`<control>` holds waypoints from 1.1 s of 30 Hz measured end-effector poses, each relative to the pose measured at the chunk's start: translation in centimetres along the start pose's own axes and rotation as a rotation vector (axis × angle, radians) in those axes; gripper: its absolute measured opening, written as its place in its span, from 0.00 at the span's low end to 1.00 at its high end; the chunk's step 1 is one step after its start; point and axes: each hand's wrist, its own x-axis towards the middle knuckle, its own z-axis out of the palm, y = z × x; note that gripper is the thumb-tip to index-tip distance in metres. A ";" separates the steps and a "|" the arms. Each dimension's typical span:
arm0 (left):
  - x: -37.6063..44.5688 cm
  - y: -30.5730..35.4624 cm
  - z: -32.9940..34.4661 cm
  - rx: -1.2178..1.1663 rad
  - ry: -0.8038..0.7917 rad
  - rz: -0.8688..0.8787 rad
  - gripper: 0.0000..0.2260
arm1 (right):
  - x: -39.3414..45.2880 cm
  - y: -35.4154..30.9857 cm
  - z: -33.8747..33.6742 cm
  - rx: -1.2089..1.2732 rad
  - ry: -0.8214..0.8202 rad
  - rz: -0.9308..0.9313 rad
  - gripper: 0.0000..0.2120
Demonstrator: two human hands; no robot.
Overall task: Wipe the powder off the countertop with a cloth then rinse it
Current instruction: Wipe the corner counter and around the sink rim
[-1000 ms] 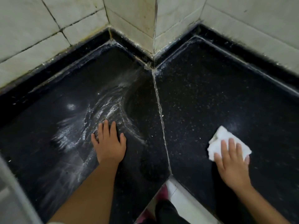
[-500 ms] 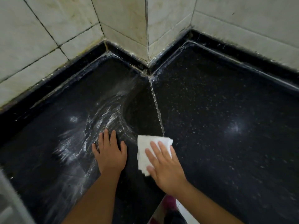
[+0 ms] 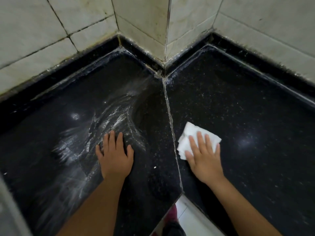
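On the black counter [image 3: 247, 116], the right hand [image 3: 203, 159] presses flat with straight fingers on the white cloth [image 3: 190, 133] at centre right, while the left hand [image 3: 115, 157] rests open beside the powder [image 3: 109, 123] at centre left.

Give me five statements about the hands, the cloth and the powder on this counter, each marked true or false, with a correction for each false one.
1. The right hand presses flat on the white cloth. True.
2. The cloth lies left of the seam between the two slabs. False: it lies just right of it.
3. The left hand holds a second cloth. False: it rests bare on the countertop.
4. Most of the powder is smeared on the left slab, beyond the left hand. True.
5. The cloth covers the powder streaks. False: it is apart from them, across the seam.
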 end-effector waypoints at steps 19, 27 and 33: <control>-0.3 -0.2 -0.1 -0.010 -0.024 0.007 0.24 | -8.1 4.9 3.4 -0.147 0.102 -0.166 0.27; -0.2 -0.4 -0.1 -0.001 -0.019 0.011 0.24 | -0.4 0.0 0.7 -0.130 -0.003 -0.106 0.52; 0.0 -0.6 0.0 -0.024 0.002 0.010 0.24 | -2.2 -4.8 3.1 -0.179 0.022 -0.459 0.25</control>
